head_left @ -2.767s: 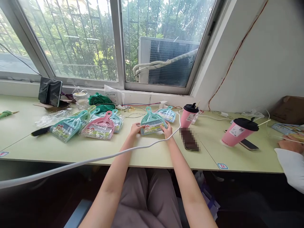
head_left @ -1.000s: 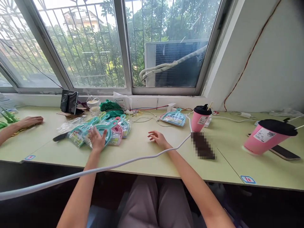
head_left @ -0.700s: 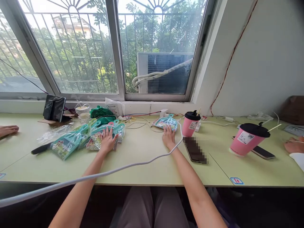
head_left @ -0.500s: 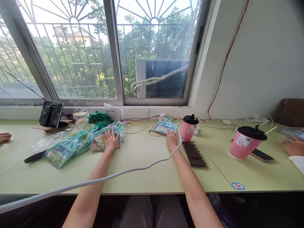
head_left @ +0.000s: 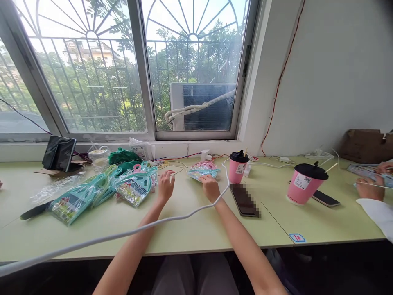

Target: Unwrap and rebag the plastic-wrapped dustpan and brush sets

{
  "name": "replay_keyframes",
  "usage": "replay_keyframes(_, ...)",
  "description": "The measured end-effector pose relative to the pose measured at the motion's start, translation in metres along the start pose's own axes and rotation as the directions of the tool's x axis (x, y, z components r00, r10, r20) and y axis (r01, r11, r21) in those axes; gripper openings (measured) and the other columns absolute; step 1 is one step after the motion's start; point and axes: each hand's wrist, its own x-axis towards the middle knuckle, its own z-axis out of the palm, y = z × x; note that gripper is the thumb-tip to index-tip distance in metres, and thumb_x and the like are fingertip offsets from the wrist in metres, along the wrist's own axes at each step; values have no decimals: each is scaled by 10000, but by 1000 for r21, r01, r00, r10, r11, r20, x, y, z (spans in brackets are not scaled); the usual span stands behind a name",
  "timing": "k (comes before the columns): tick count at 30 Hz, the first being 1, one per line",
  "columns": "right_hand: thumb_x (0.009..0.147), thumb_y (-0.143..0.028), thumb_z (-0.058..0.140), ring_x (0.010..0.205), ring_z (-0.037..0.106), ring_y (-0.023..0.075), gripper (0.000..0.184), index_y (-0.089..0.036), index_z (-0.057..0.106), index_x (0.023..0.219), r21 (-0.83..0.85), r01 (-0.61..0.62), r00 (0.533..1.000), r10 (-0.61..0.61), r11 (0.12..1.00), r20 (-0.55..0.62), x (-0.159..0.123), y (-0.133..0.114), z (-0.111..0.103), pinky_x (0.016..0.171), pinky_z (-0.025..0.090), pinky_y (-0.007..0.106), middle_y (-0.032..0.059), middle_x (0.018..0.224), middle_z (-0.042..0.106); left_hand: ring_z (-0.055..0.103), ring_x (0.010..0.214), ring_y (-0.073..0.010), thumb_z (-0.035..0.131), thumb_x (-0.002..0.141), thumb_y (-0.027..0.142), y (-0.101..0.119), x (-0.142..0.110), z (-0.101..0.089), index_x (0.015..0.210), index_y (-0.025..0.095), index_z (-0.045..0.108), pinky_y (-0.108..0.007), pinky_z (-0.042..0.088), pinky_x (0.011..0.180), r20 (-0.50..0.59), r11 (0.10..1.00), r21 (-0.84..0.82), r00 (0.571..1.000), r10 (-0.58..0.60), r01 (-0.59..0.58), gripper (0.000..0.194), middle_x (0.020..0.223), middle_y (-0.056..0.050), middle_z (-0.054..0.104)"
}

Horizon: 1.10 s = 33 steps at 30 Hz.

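My left hand hovers over the table just right of the wrapped pile, fingers slightly bent and apart, holding nothing. Closed at the near edge of a teal dustpan-and-brush set in clear wrap is my right hand. Behind that set a pink one shows, partly covered. To the left lies a wrapped teal set with a printed card, on top of others. Further left, more teal and green wrapped sets overlap one another.
A white cable crosses in front of both forearms. Right of my right hand are a pink cup, a phone and a larger pink cup. A green bag lies by the sill. Another person's hand is at far right.
My left hand has come off the pile and moved right. My right hand has shifted to the near edge of the teal set, and pink now shows behind it. The view has turned slightly.
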Motion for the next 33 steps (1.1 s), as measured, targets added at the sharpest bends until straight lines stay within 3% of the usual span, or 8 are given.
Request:
replay_keyframes(4,747,38,444,1064,633,258,390,-222,706,622,286,80,972,-138,955,191,-20,3,-3,974,510,416,53,966,765,559,1188,-266,402,964,308,8,4,32,1173,157,592,-436,411,1048,29,987,-88,991,-130,132,320,1200,-156,626)
replay_keyframes(7,670,11,479,1012,666,254,343,-224,725,628,446,-79,924,-102,892,367,-28,17,-6,900,536,399,31,836,766,497,1290,-252,442,957,328,0,-2,34,1183,190,606,-424,376,1097,132,998,-70,991,21,-12,311,1329,-131,582)
replay_keyframes(9,674,-14,496,936,685,230,354,-226,765,765,432,-199,902,-8,880,432,-29,26,-8,859,535,365,21,878,771,446,1353,-244,486,944,354,-5,-10,32,1208,219,616,-421,348,1128,298,987,-61,941,158,-146,324,1410,-102,545)
replay_keyframes(13,846,-131,478,896,676,206,307,-249,755,910,89,-337,921,309,937,237,-28,28,-11,915,464,379,25,975,762,495,1315,-243,531,929,368,3,-25,31,1298,264,601,-404,374,1102,537,962,-3,811,233,-274,389,1422,-88,548)
replay_keyframes(18,916,-335,573,1180,544,294,289,-226,668,1166,-326,-108,970,171,939,174,-34,15,-4,997,364,478,124,1243,649,661,975,-224,430,995,332,29,-28,31,1144,246,697,-397,415,957,520,942,114,827,214,-315,318,1124,-108,692)
replay_keyframes(21,942,-346,551,1169,533,283,271,-210,647,1155,-360,-85,968,163,929,191,-34,12,3,978,381,453,136,1230,633,655,922,-217,454,988,303,33,-29,32,1090,232,712,-382,409,925,534,930,146,818,212,-336,286,1050,-104,696)
replay_keyframes(27,958,-260,504,1152,536,275,254,-185,617,1173,-320,-135,959,204,938,194,-28,11,10,913,432,383,144,1227,607,466,1291,-261,567,939,351,16,-33,43,1342,255,544,-397,380,1036,503,938,153,842,197,-311,415,1418,-119,510)
replay_keyframes(33,970,-278,459,1139,521,293,268,-190,616,1168,-302,-155,964,211,941,163,-29,10,13,916,417,411,156,1197,613,559,1093,-253,433,984,263,25,-31,40,1189,239,648,-408,392,967,477,947,187,867,146,-262,299,1161,-113,622)
